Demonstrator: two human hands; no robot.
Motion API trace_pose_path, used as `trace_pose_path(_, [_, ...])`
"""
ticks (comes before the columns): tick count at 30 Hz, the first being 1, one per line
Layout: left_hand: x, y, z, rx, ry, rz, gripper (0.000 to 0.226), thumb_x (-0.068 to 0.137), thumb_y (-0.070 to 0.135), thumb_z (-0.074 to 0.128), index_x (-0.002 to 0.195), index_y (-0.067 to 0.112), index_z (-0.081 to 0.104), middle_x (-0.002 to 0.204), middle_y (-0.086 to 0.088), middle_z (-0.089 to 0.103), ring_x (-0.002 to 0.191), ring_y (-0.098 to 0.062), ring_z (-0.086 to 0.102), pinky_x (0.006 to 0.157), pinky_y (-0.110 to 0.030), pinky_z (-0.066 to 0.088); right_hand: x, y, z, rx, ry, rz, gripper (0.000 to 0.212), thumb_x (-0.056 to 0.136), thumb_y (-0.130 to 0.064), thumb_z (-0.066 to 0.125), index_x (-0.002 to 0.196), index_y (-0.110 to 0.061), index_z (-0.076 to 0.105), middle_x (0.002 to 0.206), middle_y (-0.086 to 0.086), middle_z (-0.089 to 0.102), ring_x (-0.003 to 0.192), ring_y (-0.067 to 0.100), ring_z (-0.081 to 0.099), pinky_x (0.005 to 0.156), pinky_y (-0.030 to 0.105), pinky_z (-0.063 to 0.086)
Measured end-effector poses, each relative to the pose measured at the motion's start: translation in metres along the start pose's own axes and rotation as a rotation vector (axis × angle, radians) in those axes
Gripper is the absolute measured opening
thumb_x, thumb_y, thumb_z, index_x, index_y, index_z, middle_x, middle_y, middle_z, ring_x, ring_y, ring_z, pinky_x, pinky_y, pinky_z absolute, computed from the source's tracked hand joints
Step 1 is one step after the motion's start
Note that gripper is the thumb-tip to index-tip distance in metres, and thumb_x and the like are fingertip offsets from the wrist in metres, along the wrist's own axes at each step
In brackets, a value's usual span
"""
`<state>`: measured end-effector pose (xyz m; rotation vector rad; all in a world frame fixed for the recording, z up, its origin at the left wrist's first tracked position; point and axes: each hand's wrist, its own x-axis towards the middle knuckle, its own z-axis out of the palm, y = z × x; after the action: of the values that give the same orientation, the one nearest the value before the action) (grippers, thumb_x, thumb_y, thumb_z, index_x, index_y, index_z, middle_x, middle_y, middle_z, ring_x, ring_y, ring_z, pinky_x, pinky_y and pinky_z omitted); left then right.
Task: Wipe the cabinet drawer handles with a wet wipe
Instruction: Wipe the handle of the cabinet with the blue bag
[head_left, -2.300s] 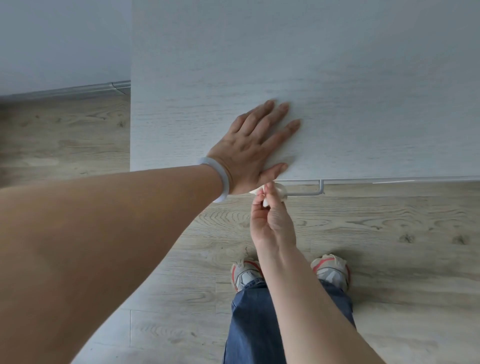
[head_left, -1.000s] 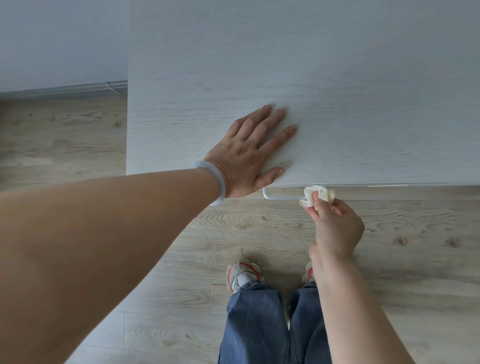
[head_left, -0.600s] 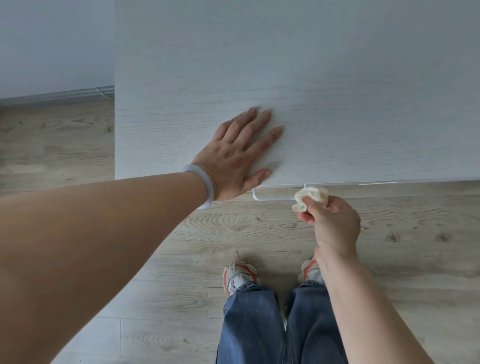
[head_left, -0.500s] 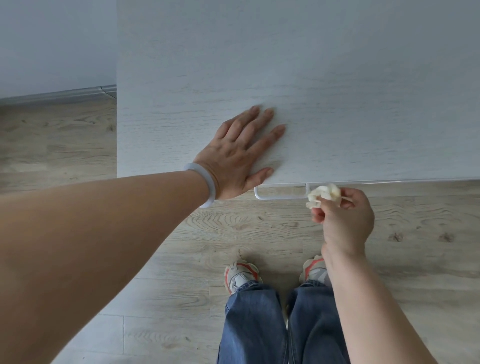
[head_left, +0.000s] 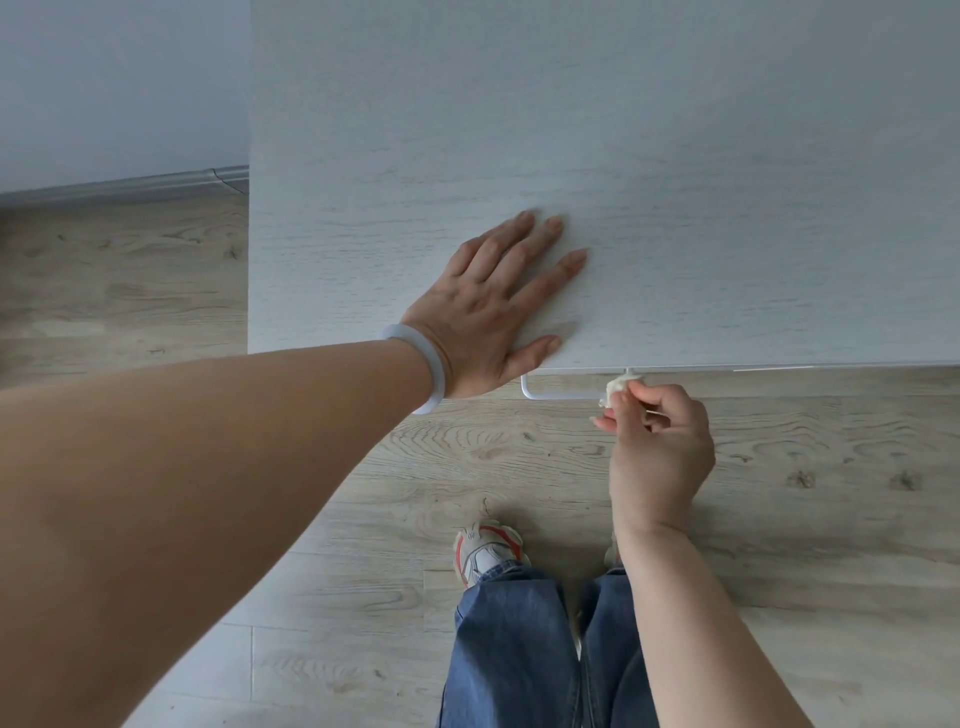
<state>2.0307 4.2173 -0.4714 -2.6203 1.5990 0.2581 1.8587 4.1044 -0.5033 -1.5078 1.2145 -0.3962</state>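
Head view looks down on a pale grey wood-grain cabinet top (head_left: 675, 182) above a light oak-patterned plank floor (head_left: 831, 519), with the left hand (head_left: 493, 306) spread flat on the top near its front edge, a whitish bangle (head_left: 423, 369) at the wrist. Below that edge, the right hand (head_left: 657, 452) pinches a small crumpled white wet wipe (head_left: 618, 387) against the right end of a thin white metal bar drawer handle (head_left: 556, 396).

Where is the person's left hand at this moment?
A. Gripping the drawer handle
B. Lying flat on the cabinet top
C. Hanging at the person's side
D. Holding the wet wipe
B: the left hand lies flat with fingers spread on the cabinet top, while the right hand pinches the wet wipe at the drawer handle.
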Motion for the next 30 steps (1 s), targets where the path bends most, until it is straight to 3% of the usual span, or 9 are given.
trace_pose_path(5, [0.000,0.000,0.000,0.015,-0.013,-0.008,0.074,0.096,0.061,0.024,0.156,0.021,0.012,0.162,-0.013,0.014,0.149,-0.033,0.011,0.118,-0.044,0.016,0.004,0.003,0.000,-0.027,-0.025,-0.076,0.019,0.087,-0.005,0.068,0.078,-0.020,0.061,0.093,0.016,0.062,0.058,0.018,0.067,0.053,0.024,0.056])
trace_pose_path(9, [0.001,0.000,-0.001,0.011,-0.005,-0.009,0.073,0.096,0.061,0.026,0.156,0.020,0.016,0.161,-0.013,0.016,0.149,-0.033,0.013,0.117,-0.044,0.018,0.006,0.005,-0.001,-0.225,-0.083,-0.273,0.006,0.087,-0.006,0.068,0.086,-0.011,0.064,0.092,0.007,0.055,0.064,0.020,0.065,0.060,0.031,0.058])
trace_pose_path(11, [0.001,0.000,0.000,0.016,-0.006,-0.010,0.073,0.096,0.061,0.026,0.156,0.020,0.016,0.161,-0.013,0.016,0.149,-0.033,0.013,0.117,-0.044,0.018,0.011,0.006,-0.008,-0.362,-0.104,-0.418,0.004,0.086,-0.006,0.069,0.088,-0.007,0.066,0.091,0.009,0.056,0.067,0.013,0.060,0.066,0.017,0.049])
trace_pose_path(13, [0.002,0.001,0.000,0.022,-0.012,-0.008,0.073,0.096,0.061,0.026,0.156,0.020,0.016,0.161,-0.013,0.015,0.149,-0.033,0.013,0.117,-0.044,0.017,0.014,0.006,-0.015,-0.436,-0.088,-0.487,0.005,0.085,-0.009,0.071,0.089,-0.008,0.067,0.089,0.009,0.057,0.068,0.011,0.057,0.062,0.013,0.041])
trace_pose_path(18, [0.001,0.001,-0.002,0.020,-0.021,-0.012,0.074,0.096,0.061,0.027,0.156,0.020,0.016,0.162,-0.013,0.014,0.149,-0.033,0.013,0.117,-0.044,0.017,-0.014,0.002,0.020,-0.482,-0.181,-0.536,0.004,0.084,-0.006,0.070,0.086,-0.008,0.066,0.084,0.009,0.058,0.064,0.024,0.059,0.052,0.030,0.046])
trace_pose_path(21, [0.001,0.002,-0.002,0.021,-0.017,-0.010,0.074,0.095,0.061,0.027,0.156,0.020,0.016,0.162,-0.013,0.015,0.149,-0.033,0.013,0.117,-0.044,0.017,-0.013,0.003,0.025,-0.449,-0.194,-0.524,0.006,0.083,-0.005,0.071,0.083,-0.008,0.065,0.082,0.009,0.059,0.065,0.023,0.057,0.057,0.021,0.039])
trace_pose_path(26, [0.001,0.001,-0.002,0.012,-0.021,-0.009,0.073,0.095,0.061,0.026,0.156,0.021,0.014,0.162,-0.012,0.014,0.149,-0.033,0.011,0.117,-0.043,0.015,0.000,0.007,0.006,-0.339,0.011,-0.405,0.006,0.084,-0.005,0.070,0.080,-0.009,0.067,0.079,0.009,0.059,0.064,0.014,0.051,0.062,0.013,0.034])
trace_pose_path(30, [0.001,0.001,0.000,0.013,-0.008,-0.002,0.073,0.095,0.061,0.026,0.155,0.020,0.016,0.162,-0.013,0.015,0.149,-0.034,0.013,0.117,-0.044,0.017,-0.028,0.008,0.040,-0.410,-0.185,-0.468,0.006,0.085,-0.005,0.069,0.082,-0.008,0.065,0.079,0.007,0.058,0.064,0.018,0.053,0.057,0.018,0.036])
